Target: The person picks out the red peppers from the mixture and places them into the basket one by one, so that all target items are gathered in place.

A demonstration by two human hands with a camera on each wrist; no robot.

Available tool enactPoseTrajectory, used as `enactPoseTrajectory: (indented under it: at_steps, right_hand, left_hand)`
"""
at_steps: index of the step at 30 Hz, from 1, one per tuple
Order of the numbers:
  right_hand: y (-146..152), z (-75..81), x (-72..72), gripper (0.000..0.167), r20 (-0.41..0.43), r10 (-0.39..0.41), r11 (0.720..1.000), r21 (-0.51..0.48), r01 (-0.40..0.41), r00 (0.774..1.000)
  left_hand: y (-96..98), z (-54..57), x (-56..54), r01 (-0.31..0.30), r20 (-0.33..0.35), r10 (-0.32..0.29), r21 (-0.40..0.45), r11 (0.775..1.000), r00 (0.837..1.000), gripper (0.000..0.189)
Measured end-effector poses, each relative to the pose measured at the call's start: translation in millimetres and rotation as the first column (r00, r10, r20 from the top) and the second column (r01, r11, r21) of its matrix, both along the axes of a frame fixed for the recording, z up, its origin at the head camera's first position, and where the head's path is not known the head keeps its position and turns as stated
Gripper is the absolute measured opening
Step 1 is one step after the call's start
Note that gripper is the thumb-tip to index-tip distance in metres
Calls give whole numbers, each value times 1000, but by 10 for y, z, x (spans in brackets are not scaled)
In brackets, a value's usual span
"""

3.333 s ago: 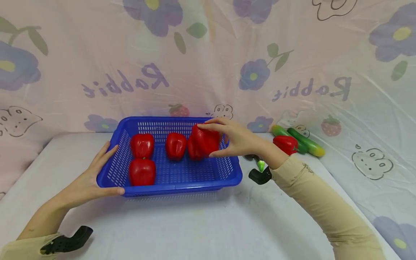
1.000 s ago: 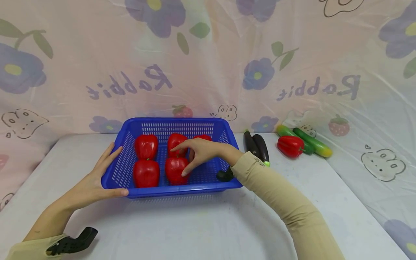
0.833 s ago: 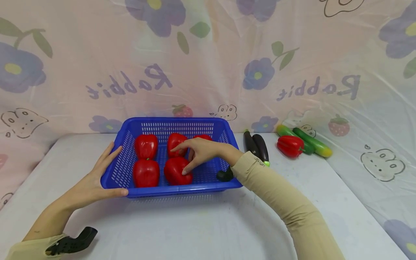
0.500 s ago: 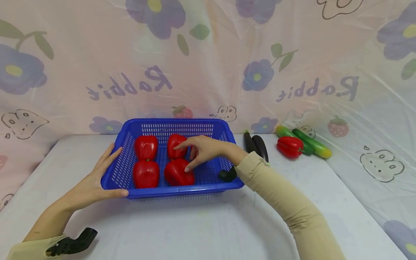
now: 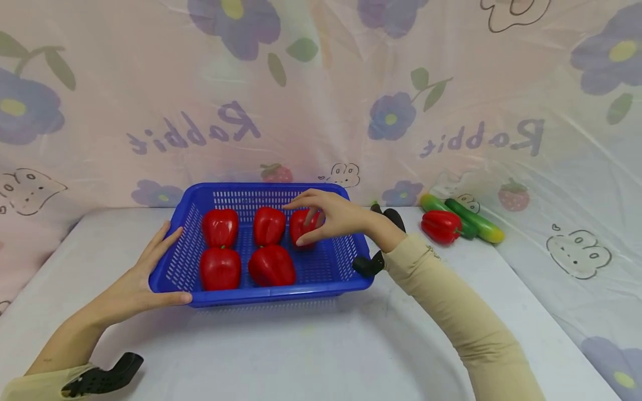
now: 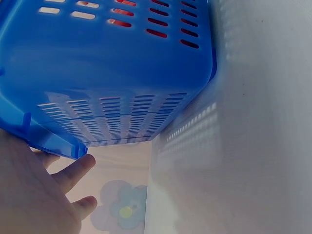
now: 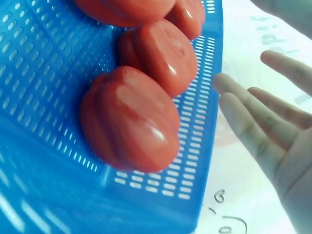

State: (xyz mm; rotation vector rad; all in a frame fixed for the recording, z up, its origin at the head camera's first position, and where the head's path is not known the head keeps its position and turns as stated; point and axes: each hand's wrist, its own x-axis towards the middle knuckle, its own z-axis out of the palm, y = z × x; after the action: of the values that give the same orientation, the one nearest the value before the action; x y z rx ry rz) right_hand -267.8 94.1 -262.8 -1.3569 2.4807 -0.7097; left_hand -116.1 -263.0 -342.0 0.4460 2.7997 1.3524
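Observation:
A blue perforated basket (image 5: 281, 292) holds several red bell peppers in two rows. My left hand (image 5: 131, 287) grips its near left corner, thumb along the front rim and fingers over the left side; the left wrist view shows fingertips (image 6: 78, 168) beyond the rim. My right hand (image 5: 343, 216), fingers loosely bent, hovers over the back-right bell pepper (image 5: 300, 229) and partly hides it. In the right wrist view its spread fingers (image 7: 253, 136) hold nothing. The front-middle bell pepper (image 5: 272, 265) lies tilted beside the front-left bell pepper (image 5: 220, 269).
Outside the basket to the right, dark eggplants (image 5: 394, 218) lie partly behind the right forearm. Farther right are another red bell pepper (image 5: 441, 226) and green-yellow cucumbers (image 5: 478, 221). A printed cloth (image 5: 321, 100) hangs behind the white table (image 5: 301, 351).
The right hand has let go of the front-middle bell pepper, now lying tilted, and moved up and right over the back-right one. The left hand stays at the basket corner.

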Motion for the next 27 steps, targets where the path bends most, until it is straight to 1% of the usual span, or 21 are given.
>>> enactPoseTrajectory:
  at_steps: [5, 10, 14, 17, 22, 27]
  right_hand:
    - [87, 50, 30, 66, -32, -34, 998, -63, 31, 999]
    - [183, 70, 65, 68, -31, -72, 992, -104, 69, 997]
    - [275, 84, 91, 67, -38, -113, 987, -117, 108, 993]
    - [360, 71, 104, 66, -55, -150, 981, -131, 142, 987]
    - [520, 18, 114, 65, -47, -216, 965, -161, 206, 975]
    - [651, -26, 129, 65, -57, -258, 953, -180, 244, 964]
  left_hand:
    - [-34, 13, 6, -3, 7, 3, -6, 1000, 1000, 111]
    - [-37, 4, -8, -10, 5, 11, -29, 1000, 1000, 112]
    - [-28, -16, -17, -2, 10, 2, -3, 1000, 1000, 111]
    - [-41, -21, -18, 1, 4, -1, 9, 1000, 1000, 111]
    - [-58, -18, -23, -5, 3, 5, -10, 1000, 1000, 111]
    - [-46, -29, -35, -5, 6, 5, -14, 1000, 1000, 111]
